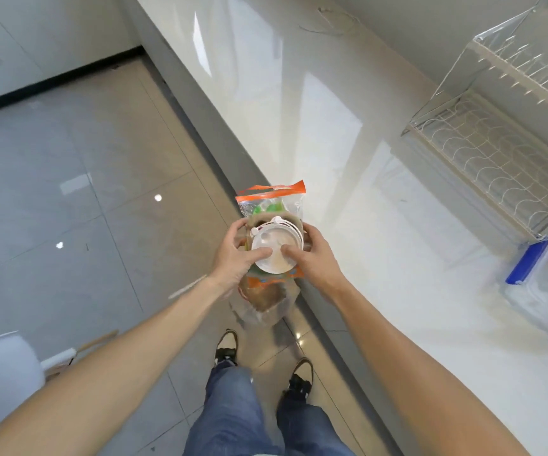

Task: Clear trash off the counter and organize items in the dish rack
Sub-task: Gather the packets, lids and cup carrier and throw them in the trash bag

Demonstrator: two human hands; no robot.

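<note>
A bundle of trash hangs at the counter's front edge between both my hands: a clear plastic bag point(277, 200) with an orange strip on top, green bits and brown paper inside, and a white round lid point(274, 250) lying on it. My left hand point(236, 255) grips the bundle's left side, thumb on the lid. From the right, my right hand point(309, 255) grips it too, with the thumb pressing on the lid. The white wire dish rack point(496, 149) stands at the back right of the counter with nothing visible in its tiers.
The glossy white counter point(348, 159) runs from upper left to lower right. A clear container with a blue clip point(526, 261) sits beside the rack at the right. Grey tiled floor lies to the left, my feet below. A white object point(2, 370) stands at the lower left.
</note>
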